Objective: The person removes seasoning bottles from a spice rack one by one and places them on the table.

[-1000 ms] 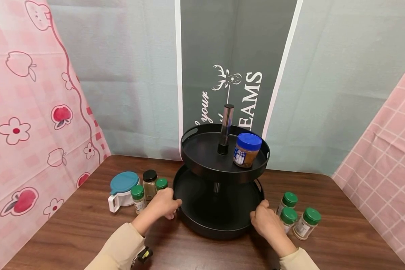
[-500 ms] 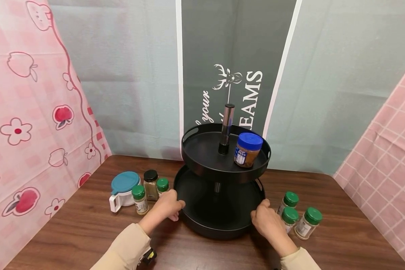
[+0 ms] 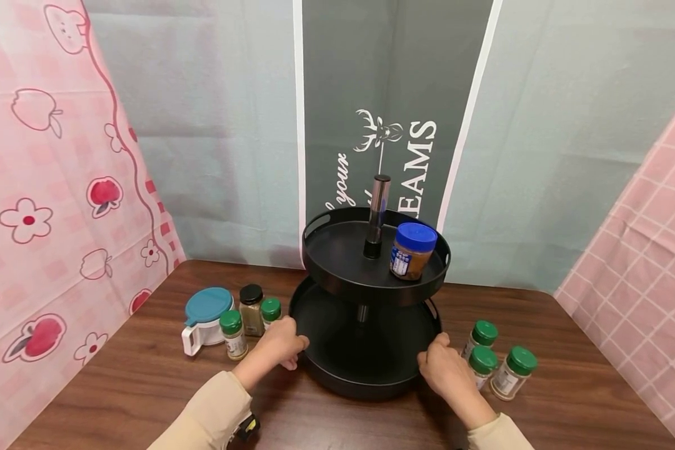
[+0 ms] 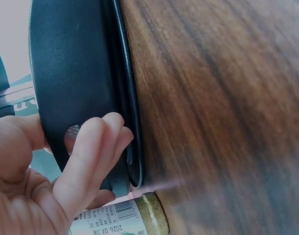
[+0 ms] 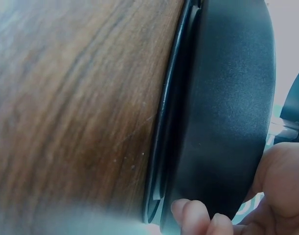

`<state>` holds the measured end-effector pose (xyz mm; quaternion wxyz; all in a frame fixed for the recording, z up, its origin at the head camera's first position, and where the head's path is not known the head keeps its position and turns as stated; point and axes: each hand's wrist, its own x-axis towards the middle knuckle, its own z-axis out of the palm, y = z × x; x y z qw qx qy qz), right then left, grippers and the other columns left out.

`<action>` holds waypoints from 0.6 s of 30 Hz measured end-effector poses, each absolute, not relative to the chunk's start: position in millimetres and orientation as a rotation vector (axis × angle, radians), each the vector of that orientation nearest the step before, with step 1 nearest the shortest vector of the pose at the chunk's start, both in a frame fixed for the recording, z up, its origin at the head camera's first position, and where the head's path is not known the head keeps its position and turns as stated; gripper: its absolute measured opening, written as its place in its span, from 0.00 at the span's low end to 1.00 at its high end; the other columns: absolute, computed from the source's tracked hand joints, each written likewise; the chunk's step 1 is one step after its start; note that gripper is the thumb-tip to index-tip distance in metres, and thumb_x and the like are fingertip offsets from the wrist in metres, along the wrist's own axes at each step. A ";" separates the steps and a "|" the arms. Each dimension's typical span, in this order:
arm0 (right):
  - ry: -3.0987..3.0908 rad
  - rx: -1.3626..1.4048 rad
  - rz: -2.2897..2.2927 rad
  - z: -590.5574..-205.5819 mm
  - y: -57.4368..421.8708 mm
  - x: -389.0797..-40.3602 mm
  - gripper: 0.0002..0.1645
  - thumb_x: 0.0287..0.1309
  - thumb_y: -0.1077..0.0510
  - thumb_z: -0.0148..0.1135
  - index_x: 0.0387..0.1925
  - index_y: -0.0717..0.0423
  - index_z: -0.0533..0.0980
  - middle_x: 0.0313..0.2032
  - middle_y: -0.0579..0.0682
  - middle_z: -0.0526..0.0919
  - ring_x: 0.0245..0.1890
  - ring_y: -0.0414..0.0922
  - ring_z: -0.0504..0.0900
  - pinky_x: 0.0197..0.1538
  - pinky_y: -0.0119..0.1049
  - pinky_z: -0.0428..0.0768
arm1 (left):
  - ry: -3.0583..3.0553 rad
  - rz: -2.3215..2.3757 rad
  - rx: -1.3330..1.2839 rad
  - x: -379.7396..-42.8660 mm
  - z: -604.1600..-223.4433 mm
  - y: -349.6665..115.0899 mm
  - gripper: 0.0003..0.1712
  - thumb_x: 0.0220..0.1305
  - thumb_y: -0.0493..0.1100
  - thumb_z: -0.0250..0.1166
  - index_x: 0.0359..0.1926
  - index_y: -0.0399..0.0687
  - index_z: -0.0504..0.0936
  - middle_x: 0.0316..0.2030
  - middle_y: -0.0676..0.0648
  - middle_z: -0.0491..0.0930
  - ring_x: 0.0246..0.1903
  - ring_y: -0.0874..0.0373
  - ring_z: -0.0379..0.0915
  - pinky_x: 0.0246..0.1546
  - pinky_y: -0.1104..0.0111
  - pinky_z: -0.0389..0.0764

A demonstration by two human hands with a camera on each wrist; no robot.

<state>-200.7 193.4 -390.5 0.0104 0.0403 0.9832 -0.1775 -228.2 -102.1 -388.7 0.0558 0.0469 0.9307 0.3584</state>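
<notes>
A black two-tier round tray stand (image 3: 349, 353) stands on the table with a metal post through its middle. My left hand (image 3: 279, 342) grips the left wall of the lower tier; in the left wrist view, the thumb goes over the rim and the fingers (image 4: 88, 152) lie along the outer wall beside a handle slot. On the opposite side my right hand (image 3: 447, 369) holds the lower tier's wall, with fingertips (image 5: 194, 215) on its outside low down. A peanut-butter-like jar with a blue lid (image 3: 413, 251) sits on the upper tier, right of the post. The lower tier holds nothing.
Left of the stand are a white pitcher with a teal lid (image 3: 208, 319), a black-capped spice jar (image 3: 251, 310) and two green-capped ones (image 3: 234, 335), one close behind my left hand. Three green-capped spice jars (image 3: 509, 375) stand beside my right hand. Fabric curtains (image 3: 214, 137) hang behind.
My left hand and forearm have shifted slightly to the right along the lower tier's edge. The right hand, the stand and the jars stay where they were.
</notes>
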 end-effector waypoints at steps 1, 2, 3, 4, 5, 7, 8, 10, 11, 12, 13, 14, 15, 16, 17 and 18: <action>3.067 0.125 -0.555 -390.5 193.3 -200.7 0.27 0.54 0.58 0.46 0.45 0.81 0.57 0.26 0.71 0.76 0.24 0.60 0.76 0.26 0.53 0.74 | 2.821 1.091 0.140 -228.1 -388.8 -102.3 0.07 0.51 0.35 0.57 0.22 0.35 0.70 0.07 0.46 0.73 0.06 0.58 0.71 0.09 0.68 0.76; 3.063 0.121 -0.558 -390.2 193.2 -200.7 0.27 0.54 0.58 0.46 0.45 0.81 0.57 0.26 0.71 0.76 0.24 0.60 0.76 0.26 0.53 0.74 | 2.819 1.094 0.138 -228.0 -389.0 -102.4 0.07 0.50 0.35 0.58 0.23 0.35 0.70 0.07 0.45 0.73 0.06 0.58 0.71 0.09 0.68 0.76; 3.062 0.120 -0.563 -389.8 193.2 -200.5 0.28 0.54 0.58 0.46 0.45 0.81 0.57 0.27 0.71 0.76 0.24 0.59 0.76 0.26 0.53 0.74 | 2.820 1.095 0.138 -228.0 -389.1 -102.5 0.07 0.50 0.35 0.58 0.24 0.34 0.70 0.07 0.45 0.73 0.06 0.58 0.71 0.09 0.68 0.76; 3.062 0.116 -0.566 -389.6 193.3 -200.5 0.28 0.54 0.58 0.47 0.45 0.81 0.57 0.26 0.71 0.76 0.23 0.59 0.75 0.26 0.53 0.74 | 2.824 1.094 0.136 -228.0 -389.3 -102.5 0.08 0.50 0.35 0.58 0.26 0.34 0.69 0.07 0.45 0.73 0.06 0.58 0.71 0.09 0.68 0.76; 3.059 0.114 -0.572 -389.3 193.4 -200.5 0.27 0.54 0.58 0.47 0.45 0.81 0.57 0.26 0.70 0.76 0.23 0.58 0.75 0.25 0.52 0.74 | 2.828 1.092 0.134 -228.1 -389.5 -102.5 0.08 0.50 0.35 0.59 0.26 0.33 0.69 0.07 0.46 0.73 0.06 0.58 0.71 0.09 0.69 0.76; 3.057 0.111 -0.580 -389.0 193.5 -200.5 0.26 0.54 0.58 0.47 0.43 0.80 0.57 0.25 0.69 0.76 0.22 0.56 0.75 0.25 0.51 0.73 | 2.837 1.089 0.130 -228.3 -390.2 -102.3 0.09 0.50 0.36 0.59 0.27 0.33 0.69 0.06 0.46 0.72 0.05 0.58 0.70 0.08 0.69 0.76; 3.057 0.109 -0.584 -389.0 193.7 -200.4 0.25 0.53 0.58 0.47 0.42 0.79 0.58 0.24 0.68 0.75 0.22 0.55 0.74 0.24 0.50 0.73 | 2.839 1.090 0.128 -228.4 -390.5 -102.2 0.09 0.49 0.36 0.59 0.27 0.32 0.69 0.06 0.46 0.72 0.05 0.58 0.70 0.08 0.69 0.76; 3.050 0.105 -0.594 -389.0 194.2 -200.4 0.24 0.53 0.58 0.47 0.41 0.78 0.58 0.22 0.66 0.75 0.20 0.54 0.73 0.23 0.49 0.72 | 2.840 1.093 0.124 -228.4 -390.9 -102.0 0.09 0.49 0.36 0.59 0.28 0.32 0.69 0.06 0.46 0.72 0.05 0.58 0.70 0.09 0.68 0.76; 3.047 0.103 -0.597 -389.1 194.6 -200.3 0.23 0.53 0.58 0.47 0.40 0.78 0.58 0.21 0.65 0.74 0.20 0.53 0.73 0.23 0.48 0.72 | 2.840 1.095 0.125 -228.4 -390.9 -101.8 0.09 0.49 0.36 0.59 0.27 0.32 0.69 0.06 0.46 0.72 0.05 0.58 0.70 0.09 0.68 0.76; 3.049 0.094 -0.598 -389.3 195.1 -200.2 0.23 0.53 0.59 0.47 0.40 0.78 0.58 0.20 0.64 0.74 0.19 0.53 0.73 0.23 0.48 0.72 | 2.839 1.097 0.124 -228.4 -391.0 -101.6 0.09 0.49 0.36 0.59 0.27 0.32 0.69 0.06 0.46 0.72 0.05 0.58 0.70 0.09 0.68 0.76; 3.048 0.082 -0.603 -389.5 195.5 -200.3 0.23 0.53 0.59 0.47 0.40 0.78 0.58 0.19 0.64 0.73 0.18 0.52 0.72 0.22 0.47 0.72 | 2.838 1.098 0.124 -228.2 -390.9 -101.5 0.09 0.49 0.36 0.59 0.26 0.33 0.69 0.06 0.47 0.72 0.05 0.58 0.70 0.09 0.68 0.76; 3.047 0.066 -0.609 -389.6 196.0 -200.3 0.23 0.54 0.59 0.47 0.40 0.79 0.57 0.19 0.63 0.73 0.18 0.52 0.72 0.22 0.47 0.72 | 2.838 1.099 0.123 -228.0 -390.9 -101.5 0.08 0.49 0.36 0.59 0.26 0.33 0.69 0.05 0.47 0.72 0.05 0.58 0.70 0.09 0.68 0.76; 3.049 0.040 -0.616 -389.4 196.5 -200.4 0.23 0.54 0.59 0.47 0.39 0.79 0.57 0.18 0.63 0.73 0.18 0.51 0.72 0.23 0.46 0.72 | 2.839 1.102 0.123 -227.9 -390.9 -101.5 0.08 0.49 0.35 0.59 0.25 0.34 0.69 0.05 0.47 0.72 0.05 0.58 0.70 0.09 0.68 0.76; 3.055 0.012 -0.619 -389.0 197.2 -200.6 0.22 0.54 0.59 0.48 0.38 0.79 0.58 0.19 0.63 0.73 0.18 0.51 0.73 0.23 0.47 0.72 | 2.842 1.106 0.123 -227.8 -390.9 -101.4 0.08 0.49 0.35 0.59 0.25 0.34 0.69 0.05 0.47 0.72 0.05 0.58 0.70 0.08 0.68 0.76; 3.058 -0.019 -0.622 -388.3 198.0 -200.9 0.22 0.55 0.59 0.48 0.38 0.79 0.58 0.19 0.64 0.73 0.18 0.51 0.73 0.23 0.47 0.73 | 2.845 1.111 0.124 -227.6 -390.8 -101.4 0.08 0.49 0.35 0.59 0.25 0.34 0.69 0.05 0.47 0.72 0.05 0.58 0.70 0.08 0.68 0.76; 3.052 -0.047 -0.627 -386.7 198.8 -201.2 0.23 0.55 0.59 0.48 0.38 0.80 0.58 0.19 0.64 0.73 0.18 0.51 0.73 0.24 0.47 0.73 | 2.846 1.116 0.122 -227.5 -390.7 -101.0 0.08 0.49 0.35 0.59 0.26 0.33 0.69 0.05 0.47 0.72 0.05 0.58 0.70 0.08 0.67 0.76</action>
